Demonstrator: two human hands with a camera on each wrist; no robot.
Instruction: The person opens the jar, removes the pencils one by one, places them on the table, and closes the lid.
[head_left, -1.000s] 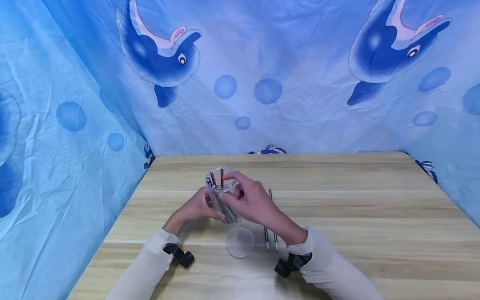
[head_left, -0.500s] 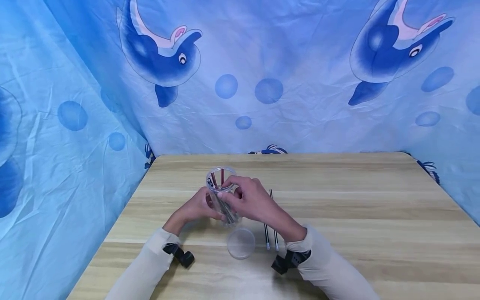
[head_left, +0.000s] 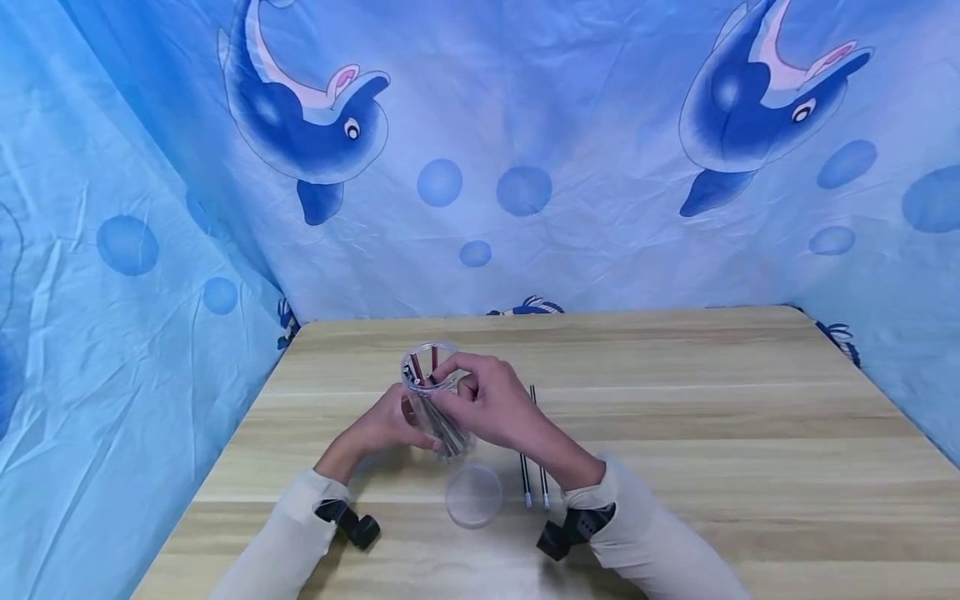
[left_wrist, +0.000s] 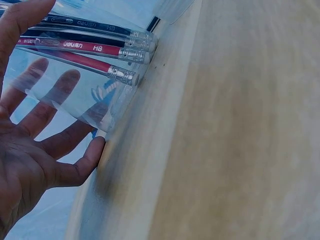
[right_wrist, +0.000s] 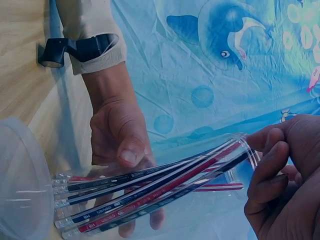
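A clear plastic jar (head_left: 459, 448) of pencils stands tilted on the table, its open mouth upward. My left hand (head_left: 382, 427) holds the jar around its side, thumb in front and fingers behind. Red pencils (left_wrist: 95, 47) and dark ones, with metal ferrules and white erasers at the lower end, show through the wall in the left wrist view. At the jar's mouth, my right hand (head_left: 491, 404) pinches the upper end of a dark pencil (right_wrist: 242, 159) between thumb and forefinger; the fingertips are partly hidden. The other pencils lean inside the jar.
A round translucent lid (head_left: 474, 497) lies on the wooden table (head_left: 712, 433) in front of the jar. Two dark pencils (head_left: 526, 483) lie side by side right of it, partly under my right forearm. A blue dolphin-print cloth (head_left: 600, 233) hangs behind the table.
The head view has shifted slightly. My right fingers have closed in at the jar's mouth, where a dark pencil end now shows by the fingertips. The left hand keeps its hold.
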